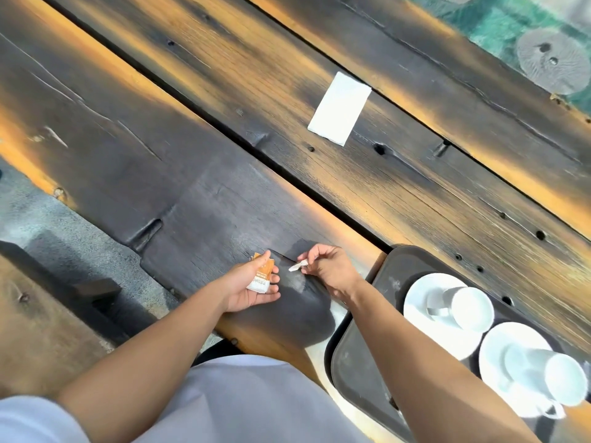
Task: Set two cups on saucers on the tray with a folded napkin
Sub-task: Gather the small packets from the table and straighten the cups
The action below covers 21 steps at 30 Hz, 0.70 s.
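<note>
Two cups (pixel 473 308) on saucers (pixel 425 314) sit on tray (pixel 351 362) at 4 o'clock; napkin (pixel 339 108) at 1 o'clock on worktop (pixel 192 139), risks being forgotten; left hand (pixel 252 289) fingers clamp packet (pixel 263 276), right hand (pixel 329 270) fingers pinch scrap (pixel 295 266)

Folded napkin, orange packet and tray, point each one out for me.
folded napkin (pixel 339 108), head view, middle of its white face.
orange packet (pixel 263 274), head view, its printed front.
tray (pixel 358 362), head view, bare dark floor near its left rim.
</note>
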Available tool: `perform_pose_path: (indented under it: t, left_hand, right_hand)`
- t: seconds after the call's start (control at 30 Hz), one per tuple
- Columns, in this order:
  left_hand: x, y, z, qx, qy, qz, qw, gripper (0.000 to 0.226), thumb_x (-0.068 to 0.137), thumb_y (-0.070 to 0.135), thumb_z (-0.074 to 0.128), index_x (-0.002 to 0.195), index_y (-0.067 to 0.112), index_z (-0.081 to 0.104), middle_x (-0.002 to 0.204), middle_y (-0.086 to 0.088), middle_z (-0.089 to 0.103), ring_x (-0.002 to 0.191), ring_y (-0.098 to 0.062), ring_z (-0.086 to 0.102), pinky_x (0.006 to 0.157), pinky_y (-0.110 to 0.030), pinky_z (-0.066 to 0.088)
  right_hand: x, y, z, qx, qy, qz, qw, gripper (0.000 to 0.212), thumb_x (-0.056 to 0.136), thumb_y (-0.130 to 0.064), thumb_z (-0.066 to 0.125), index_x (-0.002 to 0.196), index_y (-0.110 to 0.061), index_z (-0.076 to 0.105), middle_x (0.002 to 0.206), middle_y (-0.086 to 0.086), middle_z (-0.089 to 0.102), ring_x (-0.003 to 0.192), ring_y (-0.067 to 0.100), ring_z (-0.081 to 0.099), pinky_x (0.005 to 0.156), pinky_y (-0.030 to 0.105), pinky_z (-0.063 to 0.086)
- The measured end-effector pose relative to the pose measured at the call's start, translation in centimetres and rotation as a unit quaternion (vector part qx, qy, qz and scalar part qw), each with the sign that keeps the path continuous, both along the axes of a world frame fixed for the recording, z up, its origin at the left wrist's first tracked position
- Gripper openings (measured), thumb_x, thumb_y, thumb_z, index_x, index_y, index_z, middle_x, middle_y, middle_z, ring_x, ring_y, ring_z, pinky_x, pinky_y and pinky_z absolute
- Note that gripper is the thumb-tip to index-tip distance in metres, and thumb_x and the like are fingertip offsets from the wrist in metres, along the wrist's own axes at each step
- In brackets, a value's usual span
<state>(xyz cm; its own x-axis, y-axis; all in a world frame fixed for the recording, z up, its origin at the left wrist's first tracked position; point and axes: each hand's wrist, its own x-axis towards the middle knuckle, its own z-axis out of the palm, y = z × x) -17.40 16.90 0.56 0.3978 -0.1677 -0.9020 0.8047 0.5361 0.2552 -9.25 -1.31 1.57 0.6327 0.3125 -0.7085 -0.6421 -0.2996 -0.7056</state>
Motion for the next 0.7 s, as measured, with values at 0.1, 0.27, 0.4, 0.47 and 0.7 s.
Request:
perform_pose_path:
  t: [0.1,0.27,0.4,0.47,0.7]
  left_hand:
    - [0.0,-1.0,0.4,-0.007,-0.007,-0.002,1.000,0.040,0.096,0.046,0.058,0.091,0.007,0.063,0.071,-0.009,0.063,0.057,-0.022,0.062,0.068,-0.039,0.062]
    - [0.5,-2.3,1.2,-0.043,-0.030,-0.015,0.999,0.041,0.096,0.048,0.058,0.088,0.009,0.063,0.071,-0.007,0.063,0.057,-0.020,0.061,0.069,-0.038,0.061]
    - [0.7,-2.9,1.6,-0.071,-0.049,-0.028,0.996,0.041,0.093,0.050,0.061,0.088,0.009,0.065,0.073,-0.007,0.064,0.058,-0.020,0.062,0.069,-0.038,0.062]
    - [0.6,-3.2,1.7,-0.076,-0.051,-0.037,0.995,0.041,0.092,0.050,0.063,0.091,0.009,0.065,0.074,-0.008,0.064,0.059,-0.020,0.062,0.071,-0.039,0.061]
    - [0.1,-4.1,2.2,-0.110,-0.073,-0.048,0.990,0.048,0.092,0.054,0.059,0.094,0.009,0.075,0.075,-0.007,0.064,0.061,-0.019,0.059,0.073,-0.038,0.061]
  right_hand:
    - [-0.6,-1.3,1.1,0.136,0.064,-0.074,0.986,0.050,0.078,0.032,0.050,0.048,-0.006,0.063,0.078,0.014,0.068,0.071,0.021,0.070,0.071,0.024,0.061]
    - [-1.6,-3.1,2.9,0.249,0.144,-0.132,0.948,0.041,0.079,0.029,0.051,0.103,0.002,0.070,0.083,0.021,0.073,0.078,0.029,0.075,0.081,0.036,0.061]
    - [-2.4,-3.8,3.6,0.241,0.124,-0.170,0.947,0.043,0.081,0.029,0.047,0.062,0.001,0.074,0.094,0.016,0.076,0.083,0.028,0.075,0.073,0.030,0.063]
    - [-2.7,-3.7,4.0,0.222,0.102,-0.164,0.956,0.045,0.083,0.028,0.047,0.061,0.000,0.075,0.093,0.015,0.077,0.082,0.029,0.075,0.069,0.030,0.063]
    - [-3.7,-4.4,5.9,0.198,0.053,-0.093,0.974,0.041,0.088,0.012,0.040,0.095,-0.004,0.077,0.096,0.013,0.075,0.085,0.019,0.066,0.069,0.025,0.051]
